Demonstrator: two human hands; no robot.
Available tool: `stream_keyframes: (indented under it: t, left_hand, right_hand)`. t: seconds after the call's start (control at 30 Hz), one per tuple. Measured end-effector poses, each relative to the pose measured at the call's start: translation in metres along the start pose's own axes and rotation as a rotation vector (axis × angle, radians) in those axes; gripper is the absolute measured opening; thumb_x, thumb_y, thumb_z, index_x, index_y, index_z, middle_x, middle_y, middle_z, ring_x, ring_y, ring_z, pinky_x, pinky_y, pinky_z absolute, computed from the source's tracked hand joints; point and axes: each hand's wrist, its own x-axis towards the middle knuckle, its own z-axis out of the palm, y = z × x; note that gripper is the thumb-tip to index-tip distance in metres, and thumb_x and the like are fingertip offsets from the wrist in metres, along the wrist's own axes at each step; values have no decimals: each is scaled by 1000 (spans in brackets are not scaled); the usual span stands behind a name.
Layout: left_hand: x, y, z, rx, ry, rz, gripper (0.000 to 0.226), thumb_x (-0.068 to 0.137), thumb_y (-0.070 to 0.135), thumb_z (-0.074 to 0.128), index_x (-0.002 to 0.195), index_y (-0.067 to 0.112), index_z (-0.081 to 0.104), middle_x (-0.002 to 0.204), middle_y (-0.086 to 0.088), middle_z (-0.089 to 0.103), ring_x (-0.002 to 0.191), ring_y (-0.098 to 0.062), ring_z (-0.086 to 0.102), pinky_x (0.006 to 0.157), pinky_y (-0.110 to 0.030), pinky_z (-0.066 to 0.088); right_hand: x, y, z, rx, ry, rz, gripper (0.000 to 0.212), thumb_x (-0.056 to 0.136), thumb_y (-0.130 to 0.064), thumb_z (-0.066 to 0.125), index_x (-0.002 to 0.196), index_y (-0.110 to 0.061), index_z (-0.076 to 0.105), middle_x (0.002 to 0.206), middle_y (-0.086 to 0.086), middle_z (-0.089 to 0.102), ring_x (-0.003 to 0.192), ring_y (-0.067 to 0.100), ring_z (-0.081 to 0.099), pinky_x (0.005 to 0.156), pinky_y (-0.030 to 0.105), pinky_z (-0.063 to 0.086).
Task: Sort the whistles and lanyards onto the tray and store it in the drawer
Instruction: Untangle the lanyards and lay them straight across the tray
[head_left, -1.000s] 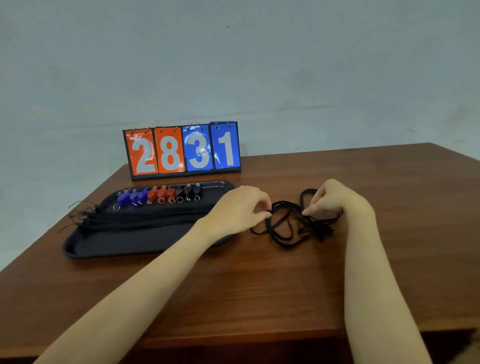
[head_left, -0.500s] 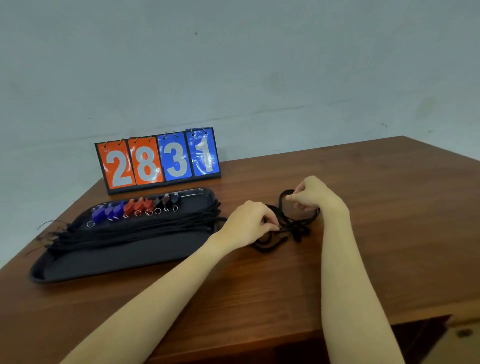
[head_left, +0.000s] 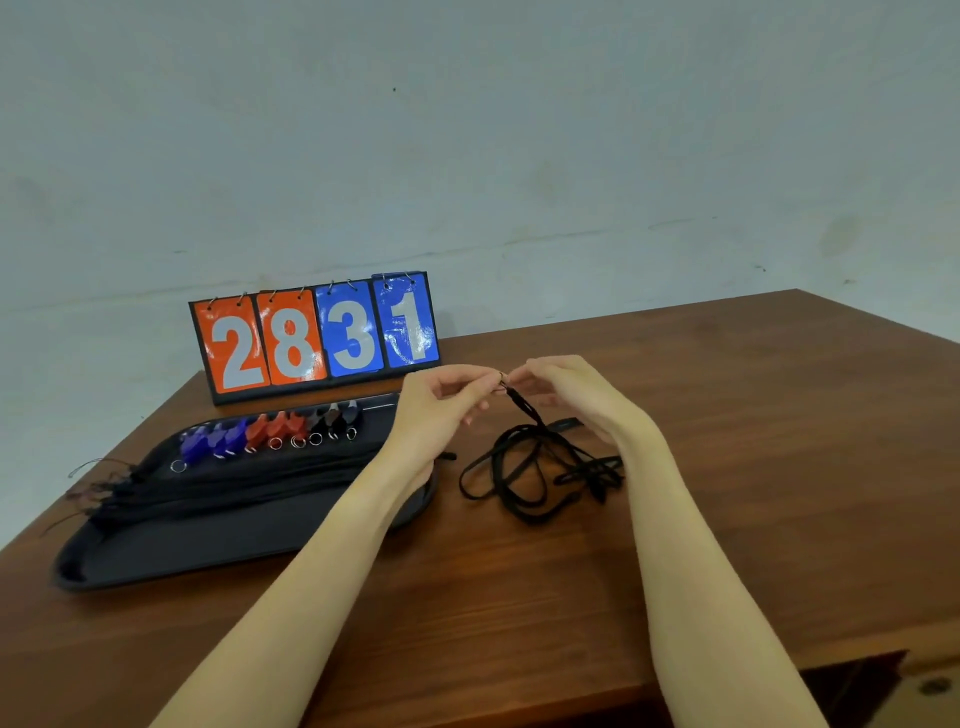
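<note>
— Four cards on the scoreboard (head_left: 316, 338), what do they read?

— 2 and 8 on orange, 3 and 1 on blue, white digits.

— Your hands?

— My left hand (head_left: 441, 402) and right hand (head_left: 566, 395) are raised above the table (head_left: 727, 467), fingertips pinching one end of a black lanyard (head_left: 540, 467); the rest lies tangled on the wood.

— And the tray (head_left: 208, 545)?

— Left of the tangle, holding a row of blue, red and black whistles (head_left: 270, 434) and bundled lanyards (head_left: 234, 488).
</note>
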Motion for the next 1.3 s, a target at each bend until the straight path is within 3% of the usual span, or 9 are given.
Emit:
stream_keyframes:
  t: [0.1,0.17,0.3,0.4,0.5,0.77,0.97,1.13,1.3]
  left_hand:
    - [2,3,-10,-73,53,-26,13,89,18,65,94,13,75,78,3,72,61,-5,51,61,-20,43]
    - [6,1,-18,-100,119,-59,13,90,21,64,94,14,74,79,1,70,64,-9,50,65,-24,44]
    - [10,3,-29,-493,141,-192,14,97,16,52,93,8,64,89,-3,72,73,-12,64,64,-24,51]
    - [14,6,-42,-909,153,-263,13,98,10,48,90,8,58,81,-6,73,69,-13,68,59,-22,54]
    - [21,4,-64,-1080,225,-240,10,98,10,48,93,7,56,74,-5,64,60,-12,60,55,-20,52]
    - [29,-1,-127,-1148,479,-81,11,101,15,43,94,10,50,67,0,52,48,-8,43,48,-16,39]
    - [20,7,-161,-981,719,52,3,98,6,44,96,6,46,68,-2,54,50,-9,46,49,-19,37]
    - [-1,0,-208,-789,917,21,7,95,5,44,94,4,51,71,-6,61,53,-12,52,51,-19,43]
    - [-30,-22,-254,-598,959,-50,21,96,27,52,98,6,53,88,-12,65,67,-14,59,63,-21,49]
  right_hand:
    - [-3,-4,4,33,-132,40,50,103,-38,33,97,-9,73,69,3,68,81,17,68,92,34,46]
    - [-5,-7,5,71,-169,51,53,100,-44,37,86,-7,72,51,0,46,61,18,57,81,33,48]
    - [-11,-11,2,104,-179,-50,42,95,-41,53,63,-13,52,48,-3,29,48,15,34,62,28,45]
    - [-16,-14,-4,141,-182,-91,45,94,-40,54,58,-17,39,49,-3,24,45,14,22,45,23,25]
    - [-16,-15,-10,118,-129,-119,48,93,-44,53,58,-19,33,51,-2,21,46,14,16,43,23,13]
    - [-19,-14,-17,152,-11,-136,50,93,-42,55,57,-20,28,48,-4,21,43,12,16,40,20,14]
    - [-16,-16,-9,107,-88,-131,45,94,-40,54,59,-15,39,49,-4,24,43,13,18,46,26,14]
    - [-10,-14,17,45,-191,-103,30,97,-24,53,92,1,69,51,-5,37,47,9,34,46,20,31]
    - [-4,-16,57,-150,-112,-168,20,95,-18,56,91,-7,73,65,0,63,57,3,57,56,19,47]
